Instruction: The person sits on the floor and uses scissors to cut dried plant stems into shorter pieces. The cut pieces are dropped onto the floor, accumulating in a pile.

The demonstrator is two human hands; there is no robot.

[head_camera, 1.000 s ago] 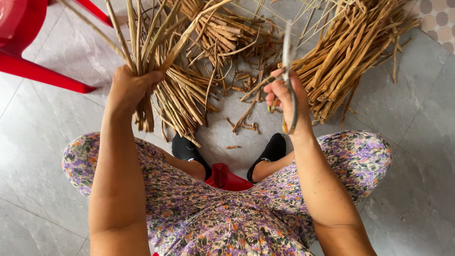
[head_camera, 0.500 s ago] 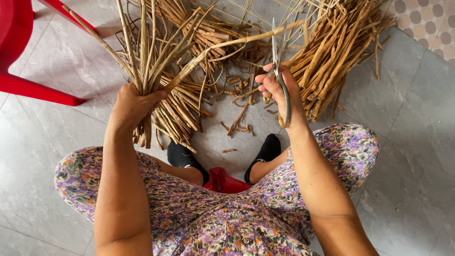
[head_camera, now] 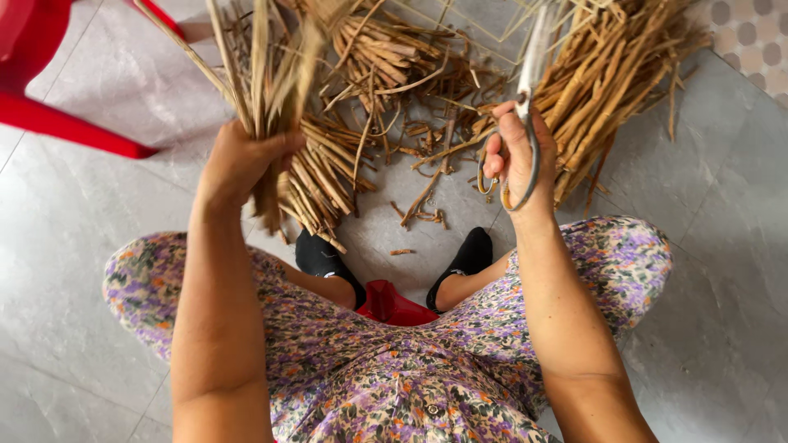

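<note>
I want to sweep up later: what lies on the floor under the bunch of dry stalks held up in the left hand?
Under the held bunch lies a pile of cut stalks on the grey floor. The bunch and left hand cover part of it.

Dry, matt, fibrous reeds [head_camera: 263, 74] are being gripped; shiny metal scissors [head_camera: 525, 107] are being held over smooth grey tiles [head_camera: 82, 246].

No packages, labels, signs or screens visible.
</note>
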